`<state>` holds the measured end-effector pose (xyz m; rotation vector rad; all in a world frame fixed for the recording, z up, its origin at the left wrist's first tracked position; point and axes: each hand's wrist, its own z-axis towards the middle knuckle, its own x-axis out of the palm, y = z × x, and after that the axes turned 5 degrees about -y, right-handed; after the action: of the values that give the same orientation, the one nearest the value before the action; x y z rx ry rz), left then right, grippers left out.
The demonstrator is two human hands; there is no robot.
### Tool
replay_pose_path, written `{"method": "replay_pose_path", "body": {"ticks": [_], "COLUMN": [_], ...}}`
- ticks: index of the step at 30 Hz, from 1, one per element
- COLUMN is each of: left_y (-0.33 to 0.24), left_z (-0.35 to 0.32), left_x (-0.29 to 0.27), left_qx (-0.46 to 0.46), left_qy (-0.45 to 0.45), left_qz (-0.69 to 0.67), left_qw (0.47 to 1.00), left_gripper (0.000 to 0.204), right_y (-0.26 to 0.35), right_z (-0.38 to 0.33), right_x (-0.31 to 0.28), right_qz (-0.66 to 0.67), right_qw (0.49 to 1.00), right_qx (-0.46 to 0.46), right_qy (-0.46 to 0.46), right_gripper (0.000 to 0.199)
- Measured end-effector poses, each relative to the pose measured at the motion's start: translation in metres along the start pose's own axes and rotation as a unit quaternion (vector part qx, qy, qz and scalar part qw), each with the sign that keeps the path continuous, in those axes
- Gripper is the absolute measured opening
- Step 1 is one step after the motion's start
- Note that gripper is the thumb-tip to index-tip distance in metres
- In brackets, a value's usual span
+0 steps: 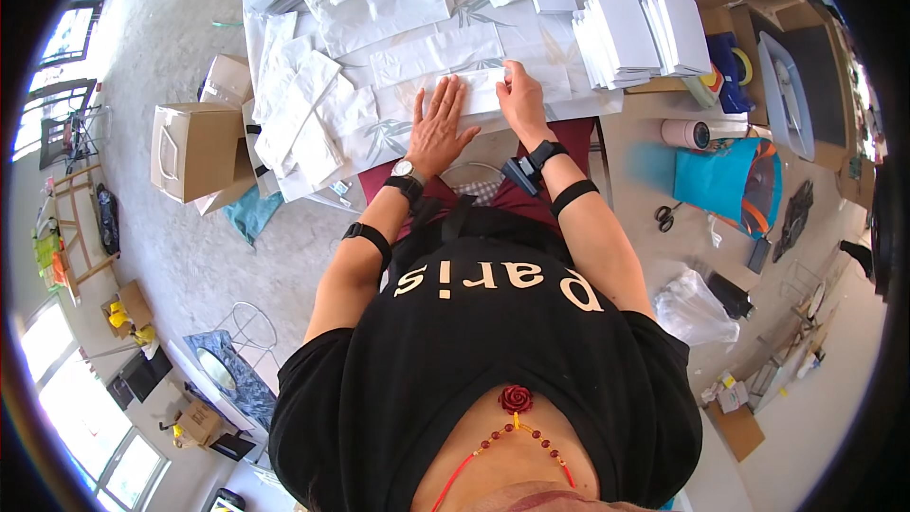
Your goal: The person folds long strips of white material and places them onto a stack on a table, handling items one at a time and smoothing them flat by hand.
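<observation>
On the leaf-patterned table cover (379, 137), a flat white packet in what looks like a clear plastic sleeve (482, 93) lies in front of me. My left hand (440, 128) rests flat on its left part, fingers stretched out. At its right end, my right hand (523, 106) has its fingers curled and pinched on the packet's edge. Just beyond the hands lies another clear plastic sleeve (436, 52). Loose white sleeved packets (313, 123) are heaped to the left of my left hand, and a layered pile of them (379, 5) sits farther back.
Stacks of flat white paper pieces (616, 36) stand at the table's right side. Cardboard boxes (197, 147) are on the floor to the left. To the right are rolls of tape (741, 66), a pink cylinder (684, 134), a blue bag (720, 180) and black scissors (665, 217).
</observation>
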<state>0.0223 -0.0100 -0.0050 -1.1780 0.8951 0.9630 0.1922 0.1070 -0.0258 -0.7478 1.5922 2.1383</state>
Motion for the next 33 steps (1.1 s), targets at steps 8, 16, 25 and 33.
{"method": "replay_pose_path", "body": {"ticks": [8, 16, 25, 33], "left_y": [0.001, 0.015, 0.029, 0.043], "left_z": [-0.001, 0.026, 0.125, 0.142], "left_x": [0.004, -0.004, 0.021, 0.033], "left_qx": [-0.002, 0.020, 0.019, -0.112], "left_qy": [0.019, -0.112, -0.048, -0.080], "left_qz": [0.002, -0.047, -0.020, -0.112], "left_qw": [1.000, 0.992, 0.998, 0.984], "left_gripper": [0.087, 0.030, 0.014, 0.017], "right_y": [0.033, 0.029, 0.020, 0.015], "right_z": [0.001, -0.019, -0.018, -0.016], "right_x": [-0.016, 0.013, 0.018, 0.019], "right_qz": [0.012, 0.041, 0.029, 0.046], "right_qw": [0.994, 0.992, 0.992, 0.991], "right_qx": [-0.100, -0.086, -0.084, -0.067], "right_qy": [-0.044, 0.077, 0.090, 0.107], "right_gripper": [0.021, 0.016, 0.017, 0.013]}}
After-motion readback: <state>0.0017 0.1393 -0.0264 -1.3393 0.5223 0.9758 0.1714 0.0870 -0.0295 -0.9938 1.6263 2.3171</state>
